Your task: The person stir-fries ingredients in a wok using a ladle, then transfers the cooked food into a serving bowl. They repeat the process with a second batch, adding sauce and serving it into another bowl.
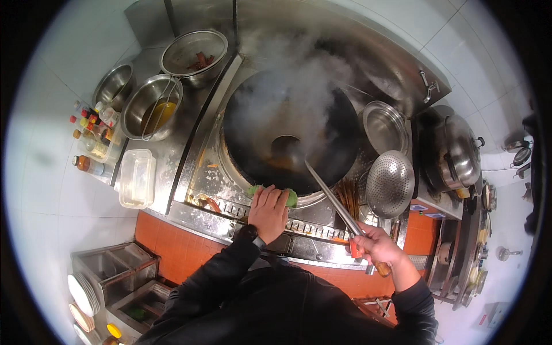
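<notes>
The right grip [379, 247] is clasped round the ladle [332, 196], near its wooden end, the shaft slanting up into the wok [244, 138]; the left grip [269, 210] is closed over a green cloth [292, 199] at the wok's near rim. The wok sits on the stove [201, 178], in front of the person, and steam hides much of its inside, though some brownish liquid seems to lie at the bottom. The step looks like stirring or scooping while the wok is steadied; the next move probably calls for a firm cloth hold and a controlled ladle. Just right of the wok are a perforated skimmer [390, 184] and a shiny steel basin [385, 123]. On the left worktop [169, 158], a steel pot [133, 112] holds yellow liquid, a steel bowl [172, 56] behind it holds reddish-brown pieces [201, 61], and a pale plastic tub [137, 178] stands nearer the person, beside bottles [92, 146]
</notes>
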`<action>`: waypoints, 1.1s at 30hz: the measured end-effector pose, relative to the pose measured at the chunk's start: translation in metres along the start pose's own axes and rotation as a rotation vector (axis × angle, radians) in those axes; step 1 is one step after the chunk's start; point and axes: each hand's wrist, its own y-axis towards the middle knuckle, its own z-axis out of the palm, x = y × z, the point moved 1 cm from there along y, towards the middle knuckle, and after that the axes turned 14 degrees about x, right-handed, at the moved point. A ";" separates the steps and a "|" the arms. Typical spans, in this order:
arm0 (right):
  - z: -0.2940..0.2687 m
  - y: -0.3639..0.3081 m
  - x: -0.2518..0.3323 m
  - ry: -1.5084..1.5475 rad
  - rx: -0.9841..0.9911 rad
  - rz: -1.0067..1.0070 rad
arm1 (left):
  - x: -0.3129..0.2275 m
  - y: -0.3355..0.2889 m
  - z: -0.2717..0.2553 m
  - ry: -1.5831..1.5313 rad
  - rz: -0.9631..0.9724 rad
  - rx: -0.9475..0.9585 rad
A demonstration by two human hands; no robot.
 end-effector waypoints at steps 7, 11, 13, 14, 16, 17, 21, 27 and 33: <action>-0.006 0.004 -0.019 0.576 0.082 -0.058 | 0.015 0.019 0.005 0.113 0.039 0.094; -0.001 -0.002 -0.029 0.865 0.225 -0.147 | 0.017 0.022 0.003 0.110 0.033 0.147; 0.002 -0.008 -0.029 0.898 0.255 -0.164 | 0.014 0.028 -0.001 0.097 0.005 0.241; 0.004 -0.011 -0.026 0.876 0.286 -0.182 | 0.013 0.032 -0.003 0.084 -0.020 0.315; 0.008 -0.017 -0.019 0.855 0.290 -0.180 | 0.012 0.041 -0.008 0.053 -0.099 0.516; 0.011 -0.019 -0.014 0.805 0.298 -0.181 | 0.011 0.047 -0.009 0.035 -0.155 0.637; 0.030 -0.019 0.009 0.686 0.374 -0.193 | 0.009 0.042 -0.015 0.039 -0.072 0.506; 0.081 0.031 0.032 0.770 0.681 -0.137 | 0.044 -0.046 -0.011 -0.264 -0.135 -0.420; 0.148 0.086 0.054 0.771 0.864 0.003 | 0.224 -0.177 -0.038 -0.667 -1.046 -0.987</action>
